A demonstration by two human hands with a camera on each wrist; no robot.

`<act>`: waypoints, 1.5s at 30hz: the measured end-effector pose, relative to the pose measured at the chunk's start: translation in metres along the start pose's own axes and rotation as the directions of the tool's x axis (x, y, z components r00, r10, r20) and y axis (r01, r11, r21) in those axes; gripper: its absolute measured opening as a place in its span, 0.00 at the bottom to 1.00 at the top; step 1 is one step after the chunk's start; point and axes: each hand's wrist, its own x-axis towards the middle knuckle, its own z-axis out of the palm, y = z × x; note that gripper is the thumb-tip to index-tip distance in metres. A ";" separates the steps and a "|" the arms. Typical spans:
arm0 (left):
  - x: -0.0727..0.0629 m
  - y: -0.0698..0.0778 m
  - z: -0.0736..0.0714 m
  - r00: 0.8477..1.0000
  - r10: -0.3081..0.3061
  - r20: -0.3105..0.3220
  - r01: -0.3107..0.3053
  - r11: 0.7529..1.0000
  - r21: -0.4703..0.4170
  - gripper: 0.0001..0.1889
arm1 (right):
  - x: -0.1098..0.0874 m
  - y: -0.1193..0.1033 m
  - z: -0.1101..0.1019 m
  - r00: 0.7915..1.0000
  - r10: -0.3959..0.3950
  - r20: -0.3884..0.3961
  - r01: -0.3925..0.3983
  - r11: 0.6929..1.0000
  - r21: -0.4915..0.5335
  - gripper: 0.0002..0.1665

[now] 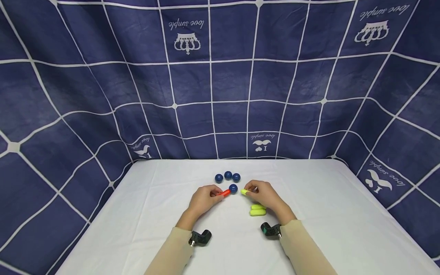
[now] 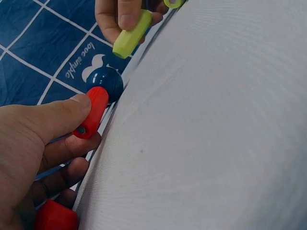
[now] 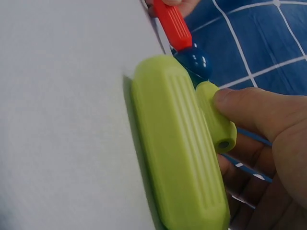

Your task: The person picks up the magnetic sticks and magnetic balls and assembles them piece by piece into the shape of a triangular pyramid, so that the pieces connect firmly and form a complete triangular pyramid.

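My left hand [image 1: 203, 199] pinches a short red plastic building rod [image 2: 98, 106] between thumb and fingers. The far end of this rod meets a glossy blue ball [image 1: 233, 188] on the white table. From the other side, my right hand [image 1: 264, 194] pinches a yellow-green building rod [image 3: 216, 112], its tip pointing toward the same ball; a small gap separates them in the head view. Each held rod has a small round grey inset in its near end. Another red piece [image 2: 55, 215] lies below the left hand's fingers, partly cut off in the left wrist view.
Just behind the hands, three more blue balls [image 1: 228, 175] sit close together. Two yellow-green rods [image 1: 258, 212] lie side by side near my right wrist. A blue curtain with white lines [image 1: 230, 80] rises behind the white-covered table [image 1: 154, 217] and along its sides.
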 end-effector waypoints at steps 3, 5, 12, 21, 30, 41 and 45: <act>0.000 0.000 0.000 1.000 -0.005 0.003 0.005 1.000 -0.001 0.07 | 0.000 -0.002 0.004 1.000 0.005 0.004 -0.005 1.000 0.002 0.07; 0.000 0.000 0.000 1.000 0.008 0.008 -0.007 1.000 -0.004 0.08 | 0.001 -0.003 0.006 1.000 0.008 0.005 -0.008 1.000 -0.001 0.07; 0.001 0.000 0.000 1.000 0.011 0.011 -0.011 1.000 -0.014 0.07 | 0.002 -0.007 0.009 0.999 0.040 -0.029 -0.040 0.999 -0.013 0.08; 0.001 -0.001 0.000 1.000 0.005 0.024 -0.005 1.000 -0.021 0.08 | 0.001 -0.013 0.009 1.000 0.012 -0.027 -0.012 1.000 -0.014 0.07; 0.001 -0.001 0.000 1.000 0.018 0.026 -0.017 0.999 -0.039 0.08 | 0.001 -0.015 0.012 1.000 -0.002 -0.023 0.002 1.000 -0.021 0.08; 0.001 -0.006 0.001 0.997 0.050 0.053 -0.047 0.998 -0.051 0.10 | 0.000 -0.016 0.011 0.999 -0.032 0.003 0.032 0.999 -0.015 0.09; 0.001 -0.005 0.001 0.996 0.056 0.070 -0.053 0.998 -0.045 0.10 | 0.001 -0.016 0.011 1.000 -0.019 0.009 0.019 1.000 -0.022 0.09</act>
